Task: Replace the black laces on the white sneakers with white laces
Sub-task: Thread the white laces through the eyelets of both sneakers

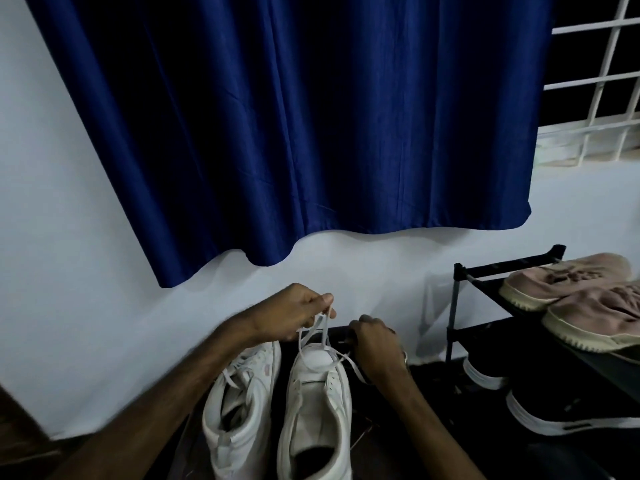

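Two white sneakers stand side by side on a dark surface, toes pointing away from me. The right sneaker (317, 407) has a white lace (325, 332) running from its toe end. My left hand (294, 315) pinches this lace and holds it up above the toe. My right hand (375, 344) sits just right of the toe with curled fingers on the lace's other end, which trails across the shoe. The left sneaker (242, 400) carries white lacing and lies under my left forearm. I see no black lace.
A black shoe rack (460, 271) stands at the right with two beige shoes (568, 277) on top and dark shoes with white soles (554, 407) below. A blue curtain (294, 116) hangs on the white wall behind. A barred window (595, 81) is at upper right.
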`<state>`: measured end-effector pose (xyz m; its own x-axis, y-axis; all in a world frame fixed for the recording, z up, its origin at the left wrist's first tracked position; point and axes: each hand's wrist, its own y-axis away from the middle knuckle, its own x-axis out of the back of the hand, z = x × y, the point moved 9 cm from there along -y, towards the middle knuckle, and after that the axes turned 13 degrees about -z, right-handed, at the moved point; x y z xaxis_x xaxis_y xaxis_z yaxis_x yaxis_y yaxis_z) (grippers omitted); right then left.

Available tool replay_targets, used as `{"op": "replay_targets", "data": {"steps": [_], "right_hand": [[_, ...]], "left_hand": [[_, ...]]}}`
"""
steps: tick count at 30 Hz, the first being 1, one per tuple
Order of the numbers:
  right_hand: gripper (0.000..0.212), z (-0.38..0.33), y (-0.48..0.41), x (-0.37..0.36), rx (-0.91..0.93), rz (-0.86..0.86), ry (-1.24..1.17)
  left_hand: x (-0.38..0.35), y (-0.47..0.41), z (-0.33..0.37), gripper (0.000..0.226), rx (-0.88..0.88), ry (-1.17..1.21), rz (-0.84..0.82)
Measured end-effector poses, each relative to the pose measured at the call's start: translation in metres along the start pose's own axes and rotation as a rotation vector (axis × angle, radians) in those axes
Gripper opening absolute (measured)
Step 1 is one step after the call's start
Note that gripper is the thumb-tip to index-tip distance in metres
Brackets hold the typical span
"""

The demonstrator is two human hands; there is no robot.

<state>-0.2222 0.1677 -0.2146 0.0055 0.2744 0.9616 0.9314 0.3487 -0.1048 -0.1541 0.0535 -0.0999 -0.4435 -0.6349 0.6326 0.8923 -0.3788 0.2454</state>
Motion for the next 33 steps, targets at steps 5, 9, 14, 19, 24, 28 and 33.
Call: {"op": "replay_targets", "data": {"steps": [5, 9, 14, 19, 24, 28, 33], "right_hand": [[0.009, 0.047, 0.013, 0.046, -0.134, 0.303, -0.833], [0.01, 0.044, 0.048, 0.119, 0.007, 0.417, -1.352], [0.009, 0.015, 0.107, 0.216, 0.376, 0.612, -1.52], [0.015, 0.024, 0.156, 0.261, 0.654, 0.908, -1.581], [0.013, 0.01, 0.149, 0.258, 0.562, 0.828, -1.449], [0.007, -0.003, 0.12, 0.221, 0.423, 0.615, -1.51], [0.008, -0.004, 0.111, 0.218, 0.448, 0.55, -1.514]], "left_hand": [[0.014, 0.001, 0.017, 0.038, -0.01, -0.38, -0.092], [0.042, 0.023, 0.089, 0.029, -0.284, -0.254, 0.098], [0.08, 0.075, 0.174, 0.027, -0.852, 0.337, 0.157], [0.103, 0.073, 0.159, 0.028, -0.819, 0.396, 0.232], [0.092, 0.03, 0.076, 0.03, -0.384, -0.011, 0.375], [0.03, -0.026, -0.013, 0.038, 0.075, -0.413, 0.081], [-0.008, -0.056, -0.079, 0.033, 0.431, -0.646, -0.051]]}}
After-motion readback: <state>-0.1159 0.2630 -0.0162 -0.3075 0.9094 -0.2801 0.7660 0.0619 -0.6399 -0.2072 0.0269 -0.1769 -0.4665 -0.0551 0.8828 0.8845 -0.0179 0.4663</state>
